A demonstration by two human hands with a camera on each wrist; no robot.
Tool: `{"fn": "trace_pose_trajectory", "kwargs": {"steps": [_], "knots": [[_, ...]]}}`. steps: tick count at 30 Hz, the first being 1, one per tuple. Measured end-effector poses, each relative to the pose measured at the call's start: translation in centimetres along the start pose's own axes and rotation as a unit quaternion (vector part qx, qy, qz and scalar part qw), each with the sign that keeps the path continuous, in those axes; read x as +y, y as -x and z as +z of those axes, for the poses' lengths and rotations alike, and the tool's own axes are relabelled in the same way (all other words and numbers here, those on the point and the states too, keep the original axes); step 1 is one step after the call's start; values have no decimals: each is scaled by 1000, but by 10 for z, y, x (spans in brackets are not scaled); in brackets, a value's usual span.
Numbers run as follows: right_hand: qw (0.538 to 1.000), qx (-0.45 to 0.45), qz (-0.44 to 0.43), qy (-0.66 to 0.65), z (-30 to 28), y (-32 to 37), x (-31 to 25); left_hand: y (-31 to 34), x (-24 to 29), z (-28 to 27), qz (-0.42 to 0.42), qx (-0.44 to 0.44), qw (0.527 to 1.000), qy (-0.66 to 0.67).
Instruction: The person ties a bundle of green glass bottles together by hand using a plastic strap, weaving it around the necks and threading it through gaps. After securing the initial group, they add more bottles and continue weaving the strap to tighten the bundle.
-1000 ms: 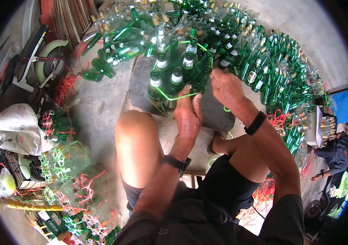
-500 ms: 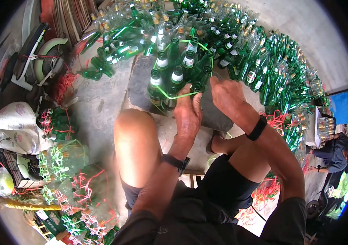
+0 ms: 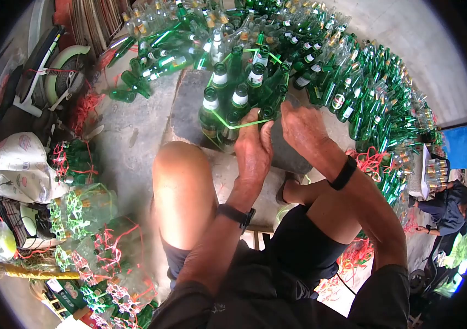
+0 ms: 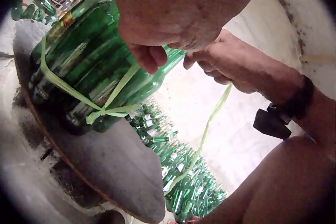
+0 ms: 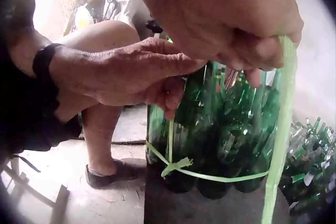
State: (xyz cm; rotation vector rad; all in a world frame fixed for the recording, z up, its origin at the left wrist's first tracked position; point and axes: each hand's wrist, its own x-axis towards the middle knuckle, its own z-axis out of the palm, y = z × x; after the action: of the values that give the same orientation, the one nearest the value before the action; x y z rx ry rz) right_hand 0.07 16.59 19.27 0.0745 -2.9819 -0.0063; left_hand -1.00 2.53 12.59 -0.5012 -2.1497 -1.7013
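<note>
A cluster of green glass bottles stands upright on a dark slab, with light green plastic twine looped around the necks. Lower down, twine with a knot circles the bottles' bases. At the near right of the cluster, my left hand pinches the twine beside a bottle neck; its thumb points toward the other hand. My right hand is close by on the right, fingers curled around the twine, whose loose end hangs down from it. The fingertips of both hands are partly hidden in the head view.
Masses of loose bottles spread behind and to the right. Tied bottle bundles stand on the left near a white sack and a wheeled frame. Red twine lies at the right. Another person is at far right.
The right hand has drawn slightly down and away from the bottle necks. The left hand stays at the near corner, while the cluster shifts a little to the right in view.
</note>
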Motion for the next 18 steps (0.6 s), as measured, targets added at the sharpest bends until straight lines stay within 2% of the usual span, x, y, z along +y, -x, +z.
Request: {"fn": "trace_pose_trajectory", "kwargs": {"steps": [6,9,11,15,17,18], "knots": [[999,-31,-7,41,-12,6,-9,0,-1,0,-2,-4,1000,4],[997,-18,-44,60,-15,13,-13,0,-1,0,11,0,1000,-3],[995,-4,-79,53,-18,16,-18,0,1,-1,-12,-5,1000,0],[995,-18,-83,62,-24,23,-27,1,1,-1,-22,-11,1000,8],[987,14,-141,77,-35,26,-37,2,0,-2,-27,-22,999,2],[987,13,-141,76,-34,27,-39,3,0,-2,-28,-23,999,3]]}}
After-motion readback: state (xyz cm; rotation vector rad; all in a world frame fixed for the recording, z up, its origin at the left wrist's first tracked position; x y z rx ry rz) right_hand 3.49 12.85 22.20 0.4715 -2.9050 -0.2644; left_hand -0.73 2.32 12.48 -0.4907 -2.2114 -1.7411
